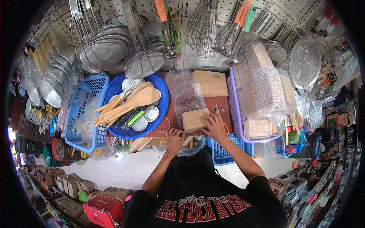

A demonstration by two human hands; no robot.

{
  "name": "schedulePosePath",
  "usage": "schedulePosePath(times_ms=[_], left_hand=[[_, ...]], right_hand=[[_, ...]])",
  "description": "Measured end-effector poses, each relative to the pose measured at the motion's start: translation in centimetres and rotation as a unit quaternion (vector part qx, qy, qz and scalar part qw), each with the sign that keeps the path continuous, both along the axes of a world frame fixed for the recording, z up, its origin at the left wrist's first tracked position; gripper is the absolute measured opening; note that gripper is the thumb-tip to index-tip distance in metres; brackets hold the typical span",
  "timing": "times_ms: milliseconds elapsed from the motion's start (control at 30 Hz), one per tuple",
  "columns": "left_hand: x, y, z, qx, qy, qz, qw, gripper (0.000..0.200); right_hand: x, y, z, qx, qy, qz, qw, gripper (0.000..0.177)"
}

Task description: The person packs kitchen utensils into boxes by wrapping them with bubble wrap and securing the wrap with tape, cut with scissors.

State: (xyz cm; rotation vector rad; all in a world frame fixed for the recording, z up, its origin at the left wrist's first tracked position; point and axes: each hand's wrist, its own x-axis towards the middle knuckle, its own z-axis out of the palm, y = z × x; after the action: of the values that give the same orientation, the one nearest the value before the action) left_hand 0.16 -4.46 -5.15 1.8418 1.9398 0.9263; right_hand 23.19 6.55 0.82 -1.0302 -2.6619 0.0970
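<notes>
A small brown cardboard box (194, 121) lies slightly tilted near the front edge of the red-brown table (224, 114). My right hand (214, 126) grips its right end, the fingers laid over the top. My left hand (175, 140) is at the table edge, just left of the box, with its fingers curled; what they hold, if anything, is hidden. A sheet of bubble wrap (185, 91) stretches behind and to the left of the box. Beside my left hand lies a roll of tape (162, 124), seen as a ring. Scissors (217, 109) lie partly visible right of the box.
A blue round basket (165, 99) at the left holds wooden spatulas (142, 95) and other utensils. Left of it stands a light-blue basket (72, 131). A purple basket (232, 102) holds bubble-wrapped boxes. Flat cardboard boxes (211, 83) lie behind. Whisks (203, 30) and strainers (104, 49) hang above.
</notes>
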Motion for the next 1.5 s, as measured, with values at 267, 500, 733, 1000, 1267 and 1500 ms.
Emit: schedulePosePath(times_ms=[267,500,733,1000,1267,1500], left_hand=[[0.7,1.5,0.9,0.148,0.033,-0.038,0.988,0.084],[0.3,4.6,1.9,0.075,0.079,-0.136,0.985,0.078],[-0.3,4.9,-0.2,0.032,-0.062,-0.167,0.984,0.058],[-0.8,6.0,-0.3,0.055,-0.034,-0.166,0.984,0.073],[-1.0,6.9,0.7,0.054,-0.069,-0.155,0.984,0.08],[-0.7,5.4,2.0,0.027,-0.086,-0.159,0.983,0.082]], right_hand=[[0.2,0.0,-0.2,0.019,0.02,0.012,1.0,0.064],[0.1,0.2,0.4,0.012,0.034,0.02,0.999,0.067],[0.2,0.7,0.3,0.02,0.016,0.027,0.999,0.074],[-1.0,1.1,0.7,-0.017,-0.039,0.01,0.999,0.075],[-1.9,2.1,2.4,-0.007,-0.049,0.039,0.998,0.084],[-1.8,0.9,4.0,-0.136,-0.083,0.013,0.987,0.086]])
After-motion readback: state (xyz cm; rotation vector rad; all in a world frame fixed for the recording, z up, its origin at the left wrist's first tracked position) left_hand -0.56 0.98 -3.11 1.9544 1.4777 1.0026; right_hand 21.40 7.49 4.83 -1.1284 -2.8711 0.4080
